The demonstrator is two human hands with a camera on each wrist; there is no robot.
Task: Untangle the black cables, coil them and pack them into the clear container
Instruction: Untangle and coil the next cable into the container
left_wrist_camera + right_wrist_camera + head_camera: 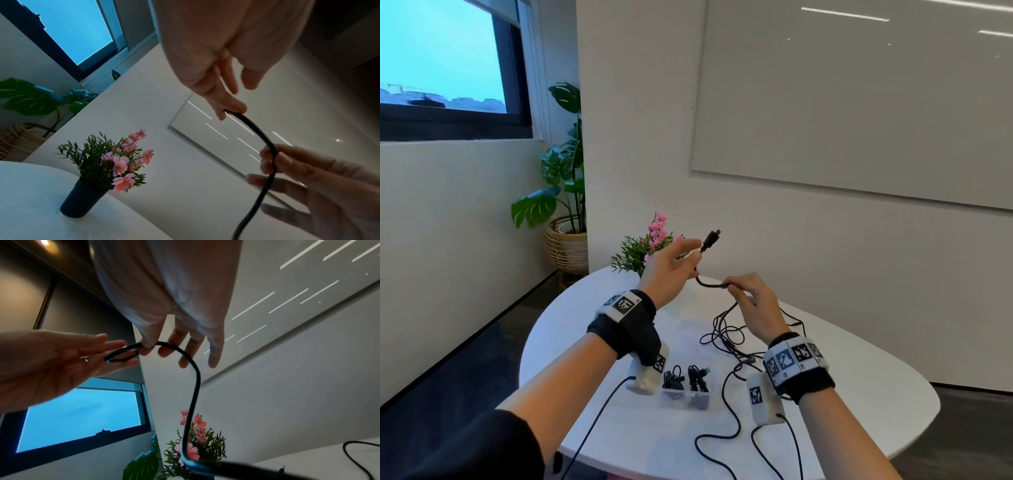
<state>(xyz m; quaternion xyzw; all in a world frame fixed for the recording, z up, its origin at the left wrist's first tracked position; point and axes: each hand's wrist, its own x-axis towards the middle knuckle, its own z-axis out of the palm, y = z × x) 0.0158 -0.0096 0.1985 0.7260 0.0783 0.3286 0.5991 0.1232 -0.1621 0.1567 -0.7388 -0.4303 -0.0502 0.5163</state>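
Note:
One black cable [709,283] is lifted above the white table [859,394]. My left hand [697,250] pinches it just below its plug [711,238], which points up. My right hand [732,286] pinches the same cable a short span lower, so a small bend hangs between the hands. In the left wrist view the left hand [232,112] holds the cable [265,142] between thumb and finger. In the right wrist view the right hand [148,345] nips the cable [195,369]. A tangle of black cables [729,337] lies below. The clear container [686,394] holds coiled cables.
A dark pot of pink flowers [654,240] stands at the table's far edge, behind my left hand. Camera leads [726,428] trail from both wrists over the near part of the table. A large plant in a wicker basket [566,240] stands on the floor at the left.

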